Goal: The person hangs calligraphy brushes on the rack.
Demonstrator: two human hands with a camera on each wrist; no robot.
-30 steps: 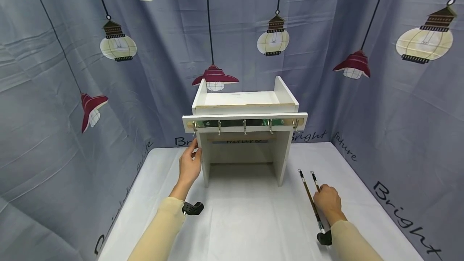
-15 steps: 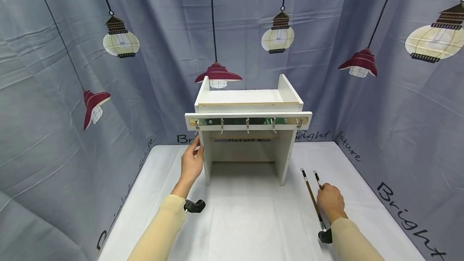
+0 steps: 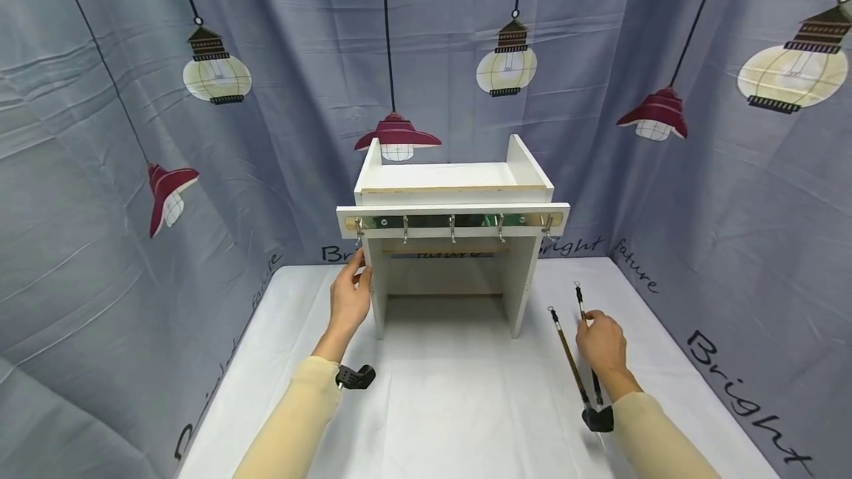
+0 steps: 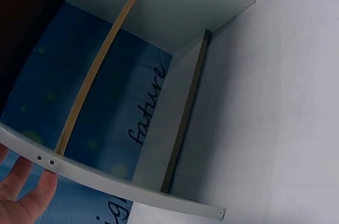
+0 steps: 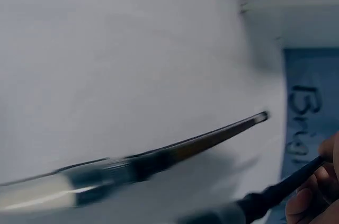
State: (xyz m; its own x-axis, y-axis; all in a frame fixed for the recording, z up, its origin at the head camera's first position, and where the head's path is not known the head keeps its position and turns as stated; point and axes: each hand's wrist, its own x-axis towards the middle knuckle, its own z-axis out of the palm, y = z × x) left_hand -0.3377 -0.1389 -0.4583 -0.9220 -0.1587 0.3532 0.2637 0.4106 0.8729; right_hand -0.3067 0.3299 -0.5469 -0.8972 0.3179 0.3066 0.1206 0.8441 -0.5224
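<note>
A white wooden shelf rack [image 3: 454, 196] with a row of metal hooks [image 3: 452, 226] stands on the table in the head view. My left hand [image 3: 349, 298] touches the outer face of its left side panel [image 4: 106, 173], fingers fairly straight. To the right, my right hand [image 3: 602, 346] pinches a dark-handled writing brush [image 5: 294, 179], tilted above the table. A second writing brush [image 3: 567, 353] with a brown handle, a hanging loop and a pale bristle head [image 5: 37, 195] lies just left of it. The right wrist camera hides its lower end in the head view.
The white-clothed table [image 3: 459, 405] reaches back to a blue-grey curtain [image 3: 313, 131] printed with lamps and lettering. Under the rack's shelf is a hollow with a thin wooden crossbar [image 4: 98, 68] and a low rear board [image 4: 183, 113].
My right hand has lifted the dark-handled writing brush and moved it slightly forward, so more of its handle shows. The left hand stays at the rack's side.
</note>
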